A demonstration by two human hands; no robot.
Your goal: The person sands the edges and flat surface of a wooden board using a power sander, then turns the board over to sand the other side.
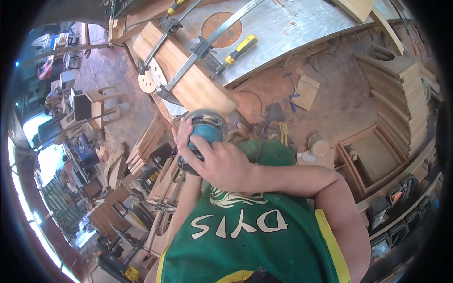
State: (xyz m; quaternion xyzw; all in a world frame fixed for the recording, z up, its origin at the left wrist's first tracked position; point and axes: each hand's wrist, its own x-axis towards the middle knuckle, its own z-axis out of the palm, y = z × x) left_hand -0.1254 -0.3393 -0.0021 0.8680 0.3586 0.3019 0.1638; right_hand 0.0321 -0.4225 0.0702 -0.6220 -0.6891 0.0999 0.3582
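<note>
**Both hands on a sander, at the end of a clamped wood piece**

The fingers of the right hand [226,165] grasp the body of the blue sander [204,137]; the fingers of the left hand [183,134] seem closed around its far side, although the palm is hidden. The round pad is at the near end of the wood piece [191,78], which reaches past the near edge of the worktop [278,35], by its left corner. For good work, the pad should lie flat, with light and even pressure; tilting could round the corner too much. Two bar clamps [188,68] [172,26] cross the wood, so the sander must pass clear of them.

The worktop is grey and scratched, with a round brown patch [221,29]. On the dusty floor [344,70] lies a board [307,92]; stacked timber [396,89] stands at right.
</note>
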